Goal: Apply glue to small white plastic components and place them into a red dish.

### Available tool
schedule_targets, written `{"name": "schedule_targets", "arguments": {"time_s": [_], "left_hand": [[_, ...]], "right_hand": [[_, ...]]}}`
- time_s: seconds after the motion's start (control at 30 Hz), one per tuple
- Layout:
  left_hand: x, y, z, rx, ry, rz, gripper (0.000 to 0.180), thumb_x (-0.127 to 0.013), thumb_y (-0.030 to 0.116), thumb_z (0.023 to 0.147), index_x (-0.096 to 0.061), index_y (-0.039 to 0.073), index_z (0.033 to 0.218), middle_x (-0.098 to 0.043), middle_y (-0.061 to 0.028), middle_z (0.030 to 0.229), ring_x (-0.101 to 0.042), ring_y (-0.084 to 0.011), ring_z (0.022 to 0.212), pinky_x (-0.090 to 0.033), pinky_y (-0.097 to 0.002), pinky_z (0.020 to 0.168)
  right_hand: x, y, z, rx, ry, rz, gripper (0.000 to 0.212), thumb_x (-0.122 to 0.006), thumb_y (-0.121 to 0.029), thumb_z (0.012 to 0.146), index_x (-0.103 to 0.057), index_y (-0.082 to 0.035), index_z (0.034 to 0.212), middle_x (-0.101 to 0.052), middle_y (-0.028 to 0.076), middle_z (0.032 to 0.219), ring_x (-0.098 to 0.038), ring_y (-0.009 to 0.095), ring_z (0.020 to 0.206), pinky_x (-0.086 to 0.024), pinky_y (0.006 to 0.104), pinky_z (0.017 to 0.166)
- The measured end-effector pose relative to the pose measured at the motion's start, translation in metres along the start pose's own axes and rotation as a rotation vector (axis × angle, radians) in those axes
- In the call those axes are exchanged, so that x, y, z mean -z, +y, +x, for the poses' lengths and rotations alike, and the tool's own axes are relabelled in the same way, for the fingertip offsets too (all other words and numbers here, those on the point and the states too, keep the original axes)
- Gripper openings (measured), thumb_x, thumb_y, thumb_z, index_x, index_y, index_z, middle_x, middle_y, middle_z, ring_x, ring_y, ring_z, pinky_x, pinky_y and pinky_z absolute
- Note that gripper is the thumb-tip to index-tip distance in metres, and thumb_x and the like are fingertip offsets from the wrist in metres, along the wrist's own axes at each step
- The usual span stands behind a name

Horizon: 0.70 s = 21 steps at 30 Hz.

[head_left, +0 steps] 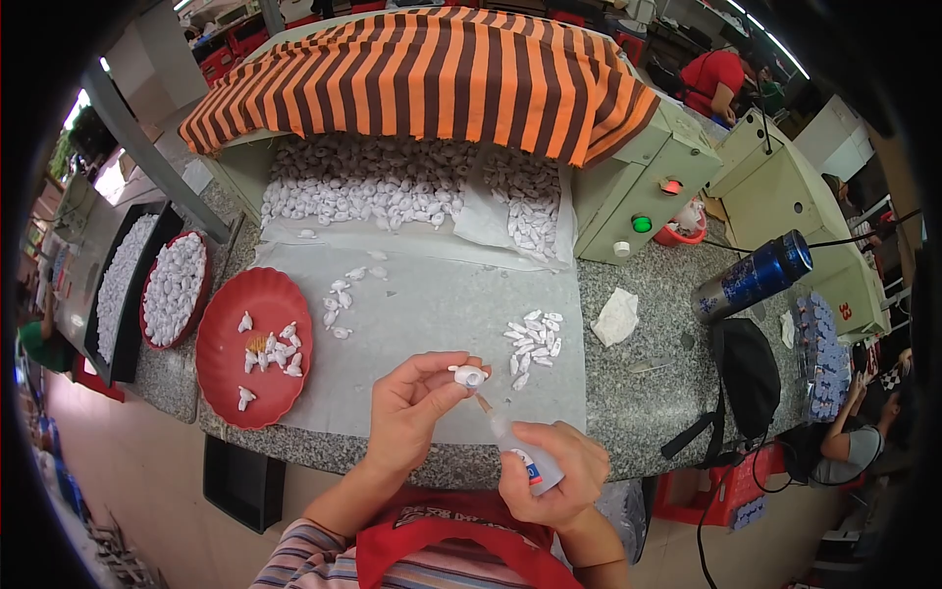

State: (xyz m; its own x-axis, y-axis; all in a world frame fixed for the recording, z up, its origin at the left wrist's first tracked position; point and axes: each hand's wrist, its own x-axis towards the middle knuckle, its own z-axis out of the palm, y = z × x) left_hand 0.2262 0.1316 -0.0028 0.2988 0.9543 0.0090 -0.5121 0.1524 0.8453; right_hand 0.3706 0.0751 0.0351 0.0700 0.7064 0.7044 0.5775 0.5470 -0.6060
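Between the thumb and fingers of my left hand (410, 401) is a small white figurine piece (471, 376), its dark hollow opening facing me. My right hand (567, 471) is wrapped round a soft whitish glue bottle (546, 475) with a blue and red label. The bottle's narrow tip (484, 403) points up at the piece, very near or touching it; I cannot tell which. Small slim white pieces (535, 344) lie to the right on a white paper sheet (442, 304). A few rounder white pieces (340, 294) are scattered at its left.
A scalloped red dish (231, 378) with several white figures stands left. Beyond it are a heaped red bowl (177, 290) and a black tray (123, 358). Ahead, a striped cloth (422, 79) covers a machine full of white pieces. A blue tumbler (754, 277) and black pouch (744, 378) sit right.
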Motion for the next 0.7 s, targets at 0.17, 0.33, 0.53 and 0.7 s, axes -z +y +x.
{"name": "schedule_targets", "arguments": {"time_s": [0.17,0.33,0.53,0.7], "left_hand": [[-0.002,-0.001,-0.001,-0.011,0.027,0.018,0.028,-0.056,-0.003,0.078,-0.052,-0.003,0.106,-0.059,-0.0158,0.1,-0.058,-0.0255,0.095,-0.046,-0.0323,0.08],[-0.003,-0.003,0.001,-0.026,0.037,0.07,0.027,-0.056,-0.003,0.079,-0.052,-0.003,0.106,-0.059,-0.0152,0.1,-0.058,-0.0249,0.095,-0.046,-0.0313,0.08],[0.009,-0.014,0.006,-0.006,0.13,0.135,0.027,-0.057,-0.001,0.079,-0.052,-0.003,0.106,-0.06,-0.0139,0.1,-0.058,-0.0227,0.095,-0.046,-0.0296,0.08],[0.009,-0.017,0.005,0.043,0.145,0.138,0.027,-0.056,0.001,0.08,-0.052,-0.003,0.107,-0.06,-0.0129,0.099,-0.058,-0.0213,0.094,-0.046,-0.0285,0.079]], "right_hand": [[0.006,0.001,-0.003,-0.018,-0.037,-0.012,0.029,-0.065,-0.002,0.061,-0.056,0.001,0.088,-0.06,0.009,0.064,-0.054,0.018,0.044,-0.041,0.0257,0.039],[0.006,0.007,-0.001,-0.01,-0.034,-0.016,0.028,-0.065,-0.003,0.063,-0.057,0.0,0.089,-0.06,0.008,0.062,-0.055,0.017,0.045,-0.043,0.026,0.041],[0.009,0.043,0.001,-1.067,0.093,0.552,0.02,-0.059,-0.003,0.069,-0.056,0.002,0.089,-0.061,0.009,0.074,-0.059,0.014,0.061,-0.047,0.0255,0.053],[-0.041,0.135,0.007,-0.792,-0.228,0.097,0.02,-0.061,-0.005,0.068,-0.056,0.001,0.087,-0.06,0.014,0.077,-0.061,0.02,0.071,-0.049,0.0297,0.06]]}}
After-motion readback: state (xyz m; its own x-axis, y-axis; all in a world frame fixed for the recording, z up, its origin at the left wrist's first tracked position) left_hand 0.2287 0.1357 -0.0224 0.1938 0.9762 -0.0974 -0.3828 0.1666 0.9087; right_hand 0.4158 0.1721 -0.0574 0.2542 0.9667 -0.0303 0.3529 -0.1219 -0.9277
